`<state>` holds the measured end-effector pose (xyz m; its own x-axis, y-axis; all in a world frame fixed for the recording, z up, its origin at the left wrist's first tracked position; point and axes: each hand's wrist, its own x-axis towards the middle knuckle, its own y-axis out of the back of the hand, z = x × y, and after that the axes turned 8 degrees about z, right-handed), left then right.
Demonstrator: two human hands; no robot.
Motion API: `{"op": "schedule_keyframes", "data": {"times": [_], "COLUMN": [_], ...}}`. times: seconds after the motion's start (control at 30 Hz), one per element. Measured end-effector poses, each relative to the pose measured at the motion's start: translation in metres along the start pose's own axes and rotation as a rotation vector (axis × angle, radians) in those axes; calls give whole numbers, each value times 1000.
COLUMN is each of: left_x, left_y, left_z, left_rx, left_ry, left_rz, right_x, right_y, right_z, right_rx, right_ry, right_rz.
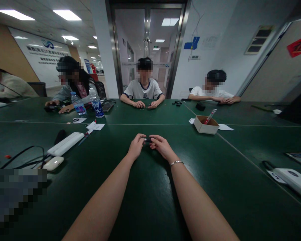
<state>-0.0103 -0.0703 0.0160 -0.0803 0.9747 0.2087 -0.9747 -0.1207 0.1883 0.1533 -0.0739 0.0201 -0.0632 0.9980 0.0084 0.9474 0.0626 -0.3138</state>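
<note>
My left hand (136, 146) and my right hand (161, 145) meet over the green table (150, 187), fingertips facing each other. Between them is a small black piece with a bright, silvery end (147, 140), about a finger long; its exact kind is too small to make out. The left fingers pinch the silvery end, and the right thumb and fingers close on the black end. Fingertips hide part of it. A silver bracelet (177, 163) circles my right wrist.
On the left lie a white power strip (66, 144), a black cable (27, 157) and a white rounded device (54, 163). Two bottles (97, 105) stand farther back. An open box (206, 125) holds a tube. Several people sit around the table. At right is a white device (294, 180).
</note>
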Motion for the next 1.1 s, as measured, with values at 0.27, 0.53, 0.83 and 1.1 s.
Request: {"op": "schedule_keyframes", "data": {"times": [0.27,0.53,0.83,1.1], "left_x": [-1,-1,-2,0], "left_y": [0,1,2,1], "left_z": [2,2,4,-2], "left_rx": [-16,-9,-19,-1], "left_ry": [11,16,2,-25], "left_rz": [4,17,22,27], "right_x": [0,-1,0,-1], "right_y": [0,0,0,0], "right_z": [1,1,2,2], "right_rx": [-8,-17,-20,-23], "right_ry": [7,5,16,8], "right_rz": [-1,-8,-5,-2]}}
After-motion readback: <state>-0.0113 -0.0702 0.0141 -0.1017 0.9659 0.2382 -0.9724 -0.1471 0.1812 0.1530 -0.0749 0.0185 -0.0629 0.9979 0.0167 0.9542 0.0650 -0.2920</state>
